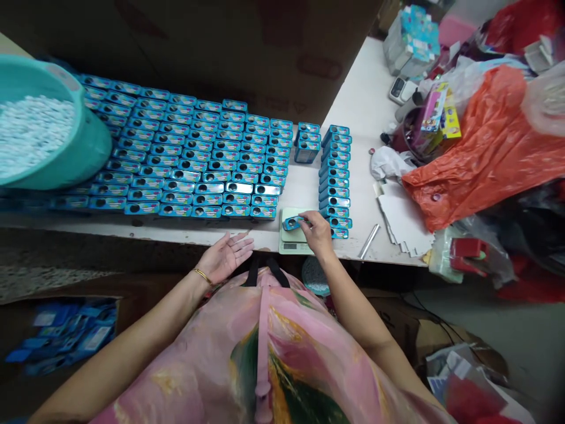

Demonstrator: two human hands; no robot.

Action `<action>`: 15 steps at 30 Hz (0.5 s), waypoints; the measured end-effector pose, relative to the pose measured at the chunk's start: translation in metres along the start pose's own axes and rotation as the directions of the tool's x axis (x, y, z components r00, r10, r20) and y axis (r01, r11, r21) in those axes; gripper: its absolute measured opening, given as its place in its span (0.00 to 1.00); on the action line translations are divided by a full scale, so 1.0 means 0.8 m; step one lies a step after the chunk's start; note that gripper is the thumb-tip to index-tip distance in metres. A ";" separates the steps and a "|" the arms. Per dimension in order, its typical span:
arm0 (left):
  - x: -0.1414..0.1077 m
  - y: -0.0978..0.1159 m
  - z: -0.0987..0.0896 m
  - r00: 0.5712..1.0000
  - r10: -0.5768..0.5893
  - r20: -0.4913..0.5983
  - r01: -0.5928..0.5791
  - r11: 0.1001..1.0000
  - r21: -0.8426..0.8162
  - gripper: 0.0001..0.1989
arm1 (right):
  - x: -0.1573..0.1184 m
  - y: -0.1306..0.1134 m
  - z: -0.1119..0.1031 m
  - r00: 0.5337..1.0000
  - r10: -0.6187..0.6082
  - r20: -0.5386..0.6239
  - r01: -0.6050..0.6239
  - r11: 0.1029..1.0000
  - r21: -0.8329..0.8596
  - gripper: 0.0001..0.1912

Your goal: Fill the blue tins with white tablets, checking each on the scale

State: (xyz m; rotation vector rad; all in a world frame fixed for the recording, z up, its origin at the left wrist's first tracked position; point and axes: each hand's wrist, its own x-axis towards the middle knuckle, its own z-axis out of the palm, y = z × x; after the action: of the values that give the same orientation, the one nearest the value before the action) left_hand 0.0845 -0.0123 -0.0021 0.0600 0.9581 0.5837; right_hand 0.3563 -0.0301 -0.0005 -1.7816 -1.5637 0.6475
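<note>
My right hand (316,232) pinches a small blue tin box (291,223) by its right end, over the pale green digital scale (293,241) at the table's front edge. Whether the box rests on the scale's platform I cannot tell. Palm up, my left hand (226,257) is held in front of the table edge with its fingers stretched out and nothing in it. Tight rows of the same blue tins (194,150) stand to the left of the scale. A single column of tins (334,176) runs back from beside my right hand.
A turquoise basin (95,141) of small white pieces stands at the left. Behind the rows rises a large brown carton (198,47). Right of the column lie a silver tube (369,241), white card sheets (404,218) and an orange plastic bag (485,147). Below left, a carton holds blue packets (66,335).
</note>
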 end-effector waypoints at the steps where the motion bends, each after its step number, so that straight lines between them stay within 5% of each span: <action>1: -0.003 0.012 -0.001 0.998 0.061 -0.016 -0.061 0.998 0.016 0.16 | -0.001 0.001 -0.004 1.000 -0.014 -0.021 0.013 0.999 -0.029 0.10; 4: -0.021 0.065 -0.007 0.931 0.350 -0.107 -0.341 0.935 0.096 0.13 | -0.007 0.002 -0.014 0.995 -0.064 -0.071 0.061 0.997 -0.048 0.09; 6: -0.038 0.114 -0.016 0.796 0.578 -0.179 -0.544 0.813 0.206 0.11 | -0.011 -0.001 -0.018 0.991 -0.095 -0.096 0.093 0.995 -0.030 0.09; 9: -0.066 0.206 -0.045 0.430 0.876 -0.218 -0.742 0.481 0.467 0.12 | -0.012 -0.007 -0.018 0.985 -0.133 -0.109 0.133 0.991 -0.013 0.09; 11: -0.082 0.277 -0.078 0.158 0.971 -0.179 -0.702 0.238 0.671 0.13 | -0.012 -0.012 -0.017 0.980 -0.162 -0.114 0.160 0.987 -0.030 0.09; 12: -0.088 0.314 -0.097 0.066 0.986 -0.151 -0.616 0.159 0.772 0.14 | -0.013 -0.015 -0.017 0.977 -0.175 -0.121 0.169 0.984 -0.056 0.10; 13: -0.092 0.349 -0.117 0.041 0.991 -0.124 -0.494 0.128 0.860 0.15 | -0.016 -0.017 -0.017 0.975 -0.177 -0.133 0.167 0.982 -0.087 0.11; 14: -0.093 0.383 -0.137 0.063 0.989 -0.133 -0.347 0.146 0.926 0.16 | -0.020 -0.020 -0.016 0.975 -0.170 -0.141 0.155 0.982 -0.110 0.11; 15: -0.091 0.414 -0.157 0.136 0.975 -0.173 -0.178 0.196 0.964 0.18 | -0.026 -0.022 -0.016 0.977 -0.154 -0.148 0.136 0.982 -0.129 0.12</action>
State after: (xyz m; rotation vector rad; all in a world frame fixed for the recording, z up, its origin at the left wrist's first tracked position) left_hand -0.1916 0.2061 0.0782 1.3194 2.2116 1.0883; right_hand 0.3510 -0.0517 0.0195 -1.7379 -1.6334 0.3413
